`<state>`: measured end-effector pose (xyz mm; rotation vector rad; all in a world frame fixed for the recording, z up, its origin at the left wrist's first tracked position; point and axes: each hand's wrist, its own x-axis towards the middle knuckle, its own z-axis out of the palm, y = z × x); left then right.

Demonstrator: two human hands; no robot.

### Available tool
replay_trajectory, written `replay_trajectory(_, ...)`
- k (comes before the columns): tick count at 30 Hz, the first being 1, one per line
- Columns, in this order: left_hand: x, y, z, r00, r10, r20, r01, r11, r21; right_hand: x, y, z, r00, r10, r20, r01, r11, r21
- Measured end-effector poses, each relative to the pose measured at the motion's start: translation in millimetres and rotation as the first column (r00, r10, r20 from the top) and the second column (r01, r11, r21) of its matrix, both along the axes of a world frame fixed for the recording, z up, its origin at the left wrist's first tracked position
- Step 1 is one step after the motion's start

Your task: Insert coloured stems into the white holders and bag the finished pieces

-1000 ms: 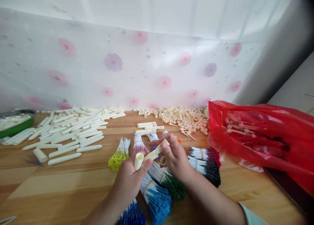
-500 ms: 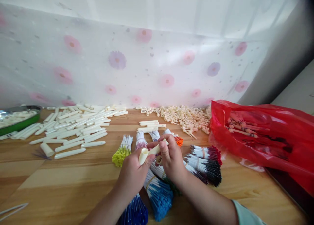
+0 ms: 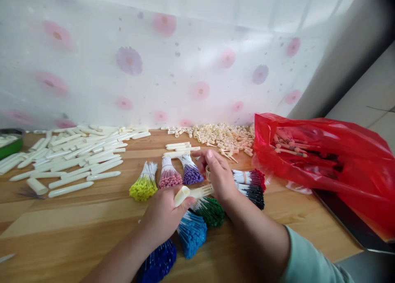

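My left hand is closed around a hollow cream plastic tube, its open end facing me. From under the same thumb a slotted cream pen barrel sticks out to the right. Beside it, my right hand pinches a small slotted cream plastic piece, partly hidden by the fingers. Below and around the hands lie bundles of thin pen refills: yellow, pink, purple, green, light blue, dark blue, black and dark red.
Many cream barrels are heaped at the left, near a green-rimmed tray. Small slotted pieces are piled at the back. A red plastic bag with pen parts stands at the right, by a dark flat object.
My right hand has moved off the slotted barrel, slightly right, and keeps the small slotted piece. The left hand still holds the tube and barrel. The view has shifted right and down.
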<state>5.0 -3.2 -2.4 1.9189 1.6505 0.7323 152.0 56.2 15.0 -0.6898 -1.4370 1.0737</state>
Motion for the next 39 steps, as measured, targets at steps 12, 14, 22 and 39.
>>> replay_trajectory(12,-5,5,3.1,0.986,-0.097,-0.139,0.103,0.994,0.036,-2,4,-6.6,0.947,0.301,0.114,-0.292,0.952,-0.09)
replay_trajectory(14,-5,4,2.3,0.982,-0.09,-0.168,0.098,0.994,0.041,-2,2,-7.1,0.957,0.272,0.103,-0.265,0.961,-0.075)
replay_trajectory(22,-1,-3,0.8,0.977,-0.015,-0.214,0.034,0.996,0.087,-3,5,-13.7,0.947,0.317,-0.058,-0.322,0.933,-0.158)
replay_trajectory(39,3,7,-4.4,0.996,0.071,0.05,-0.06,0.979,-0.195,-3,10,-15.5,0.963,0.27,-0.021,-0.271,0.96,-0.075)
